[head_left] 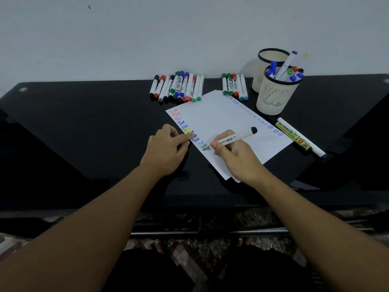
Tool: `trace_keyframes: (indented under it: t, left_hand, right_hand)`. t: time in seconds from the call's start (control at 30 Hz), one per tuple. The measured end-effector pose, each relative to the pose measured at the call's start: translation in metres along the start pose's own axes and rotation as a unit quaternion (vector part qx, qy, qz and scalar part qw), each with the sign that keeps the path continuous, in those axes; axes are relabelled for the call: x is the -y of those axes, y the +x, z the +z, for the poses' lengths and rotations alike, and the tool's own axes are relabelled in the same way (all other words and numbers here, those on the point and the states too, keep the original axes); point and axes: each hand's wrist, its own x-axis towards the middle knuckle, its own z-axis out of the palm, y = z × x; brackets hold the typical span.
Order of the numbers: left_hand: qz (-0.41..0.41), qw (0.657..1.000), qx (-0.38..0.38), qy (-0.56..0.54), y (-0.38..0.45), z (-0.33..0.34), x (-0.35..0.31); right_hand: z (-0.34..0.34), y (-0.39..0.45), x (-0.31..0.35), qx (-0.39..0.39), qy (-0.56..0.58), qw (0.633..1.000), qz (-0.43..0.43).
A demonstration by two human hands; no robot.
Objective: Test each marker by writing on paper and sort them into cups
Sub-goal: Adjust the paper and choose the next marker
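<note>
While my right hand (231, 152) pinches the marker (235, 138) between thumb and curled fingers, its tip meets the paper (227, 114) just left of my fingertips, long axis rising up and right. My left hand (166, 148) presses the sheet's edge, fingers loosely curled, holding nothing. Beyond my right knuckles stand the cups (273, 102), nearer that hand.

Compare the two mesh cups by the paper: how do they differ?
The front cup holds several markers; the back cup shows none. The front cup sits nearer the paper and partly hides the back cup, which stands by the wall. Both are cream mesh cups with dark rims, upright on the black table.
</note>
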Motion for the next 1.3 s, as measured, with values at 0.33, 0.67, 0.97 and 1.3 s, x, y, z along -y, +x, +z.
trace_keyframes:
  t: [0.33, 0.67, 0.97, 1.3]
  left_hand:
    - [0.002, 1.0, -0.007, -0.006, 0.0, 0.0004, -0.0003]
    - [-0.002, 1.0, 0.0, -0.006, -0.0002, -0.001, -0.0012]
    - [-0.002, 1.0, -0.001, -0.006, 0.0, -0.0005, -0.0006]
    - [-0.002, 1.0, -0.001, -0.002, 0.0001, 0.0003, 0.0]
  right_hand:
    - [-0.0003, -0.0004, 0.0001, 0.004, -0.026, 1.0, -0.003]
    - [-0.0004, 0.0009, -0.0025, -0.018, -0.037, 0.999, -0.003]
    - [-0.0007, -0.0003, -0.0021, -0.013, -0.002, 1.0, 0.007]
    - [-0.0015, -0.0014, 0.0003, -0.017, -0.036, 0.999, -0.009]
